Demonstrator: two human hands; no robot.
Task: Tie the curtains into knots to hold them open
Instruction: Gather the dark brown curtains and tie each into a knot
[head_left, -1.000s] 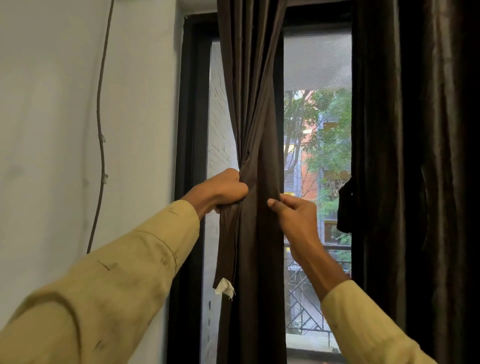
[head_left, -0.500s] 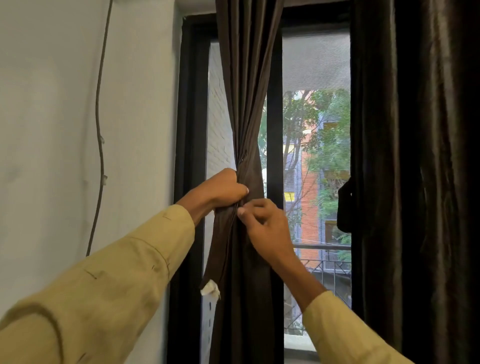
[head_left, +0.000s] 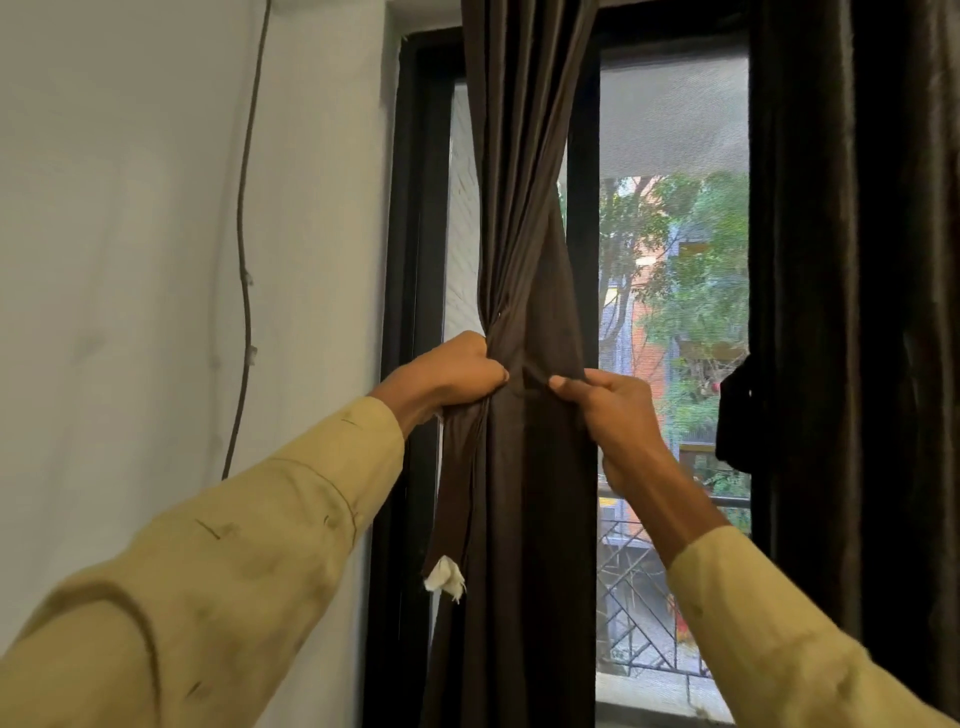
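Our left hand (head_left: 457, 371) clutches the bunched curtain (head_left: 524, 208) at the window's (head_left: 675, 260) left side. Our right hand (head_left: 613, 410) pinches its fabric just beside. Its white tag (head_left: 444, 577) is too blurred to read.

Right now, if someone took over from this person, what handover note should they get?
Left hand grips the left curtain around its gathered folds.
Right hand pinches that curtain's right edge beside it.
Done: fabric partly gathered, window partly uncovered. No knot visible.
Left: gather the rest and knot this curtain. Then see to the right curtain, which hangs at the window's right side.
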